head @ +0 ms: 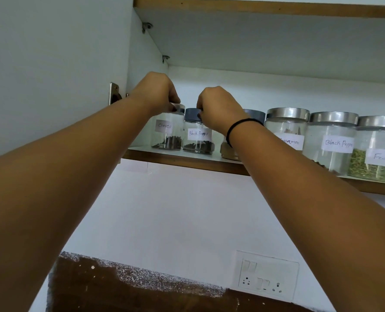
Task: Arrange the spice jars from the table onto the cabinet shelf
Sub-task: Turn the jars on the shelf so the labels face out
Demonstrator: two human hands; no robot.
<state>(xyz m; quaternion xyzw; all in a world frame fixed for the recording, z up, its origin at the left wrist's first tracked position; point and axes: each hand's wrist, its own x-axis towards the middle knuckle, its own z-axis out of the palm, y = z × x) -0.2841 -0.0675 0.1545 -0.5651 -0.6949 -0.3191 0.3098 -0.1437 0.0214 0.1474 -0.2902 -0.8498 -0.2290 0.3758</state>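
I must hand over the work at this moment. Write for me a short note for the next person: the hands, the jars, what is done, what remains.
Left hand: gripping the steel lid of the clear glass jar labelled Cloves, at the left end of the white cabinet shelf.
Right hand: gripping the dark plastic lid of the small glass jar labelled Black Pepper, next to it.
Done: six jars stand in a row on the shelf, these two included.
Left: release both jars. The table is out of view, so check it for more jars.

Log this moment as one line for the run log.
left hand: on lid of clear Cloves jar | right hand: on dark lid of small Black Pepper jar | both on wooden shelf
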